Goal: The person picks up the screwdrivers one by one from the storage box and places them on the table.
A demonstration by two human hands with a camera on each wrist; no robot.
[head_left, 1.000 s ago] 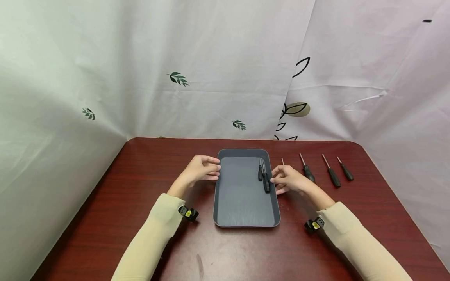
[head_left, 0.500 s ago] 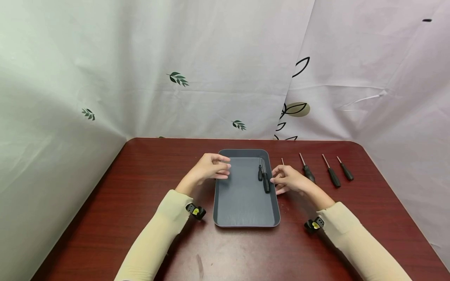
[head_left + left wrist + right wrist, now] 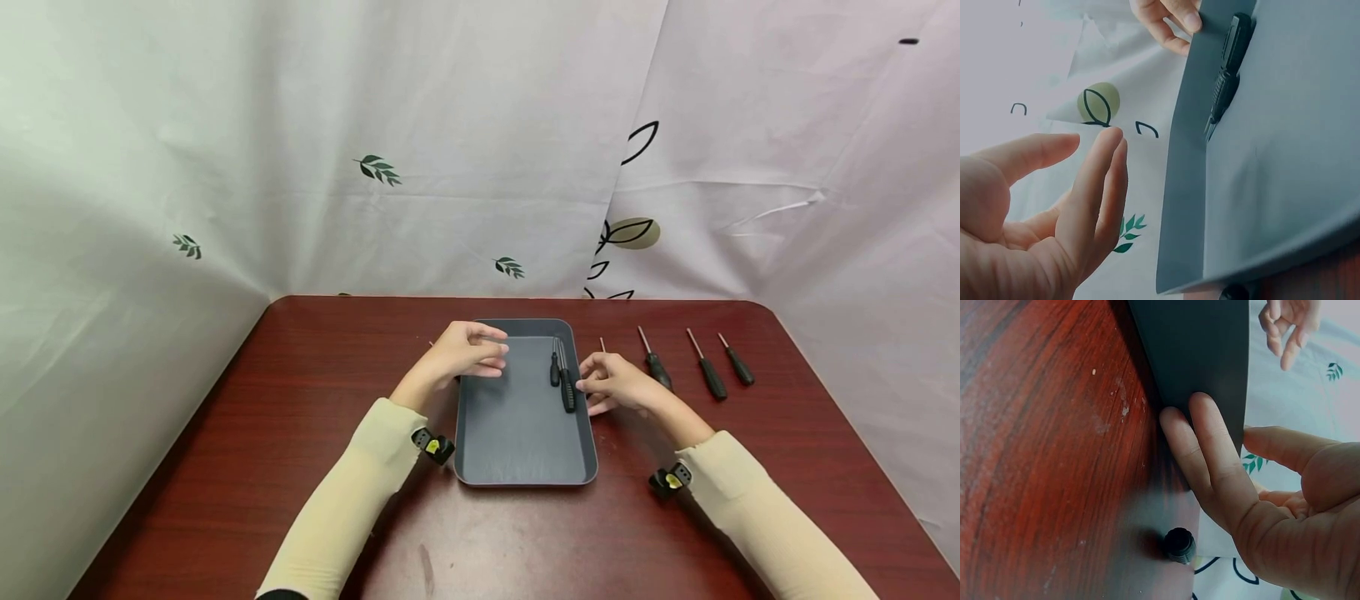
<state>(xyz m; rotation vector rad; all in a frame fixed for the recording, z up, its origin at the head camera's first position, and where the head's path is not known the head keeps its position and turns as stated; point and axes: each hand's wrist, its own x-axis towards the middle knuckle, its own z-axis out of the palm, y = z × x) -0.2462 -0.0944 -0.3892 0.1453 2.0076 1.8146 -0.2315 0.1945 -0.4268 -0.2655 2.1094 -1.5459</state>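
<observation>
A grey rectangular tray (image 3: 517,454) lies on the table, with a small screwdriver (image 3: 555,370) and a longer black-handled screwdriver (image 3: 567,392) along its right inner side. Above the tray's far left part is my left hand (image 3: 463,354), its fingers loosely bent and holding nothing; the left wrist view shows a gap between thumb and fingers (image 3: 1094,194). At the right wall my right hand (image 3: 618,383) pinches the rim, thumb over the edge and two fingers (image 3: 1210,437) along the outside. A black handle end (image 3: 1180,544) stands near it, mostly hidden in the head view.
Right of the tray lie three black-handled screwdrivers: one (image 3: 658,370) partly behind my right hand, another (image 3: 712,379), and a shorter one (image 3: 739,367). A thin metal tip (image 3: 431,343) shows beside my left hand. White printed cloth (image 3: 450,208) hangs behind the table (image 3: 337,350).
My left hand has moved right, from the tray's left rim to over its inside, and a thin metal tip now shows left of it. The right hand and tray stay in place.
</observation>
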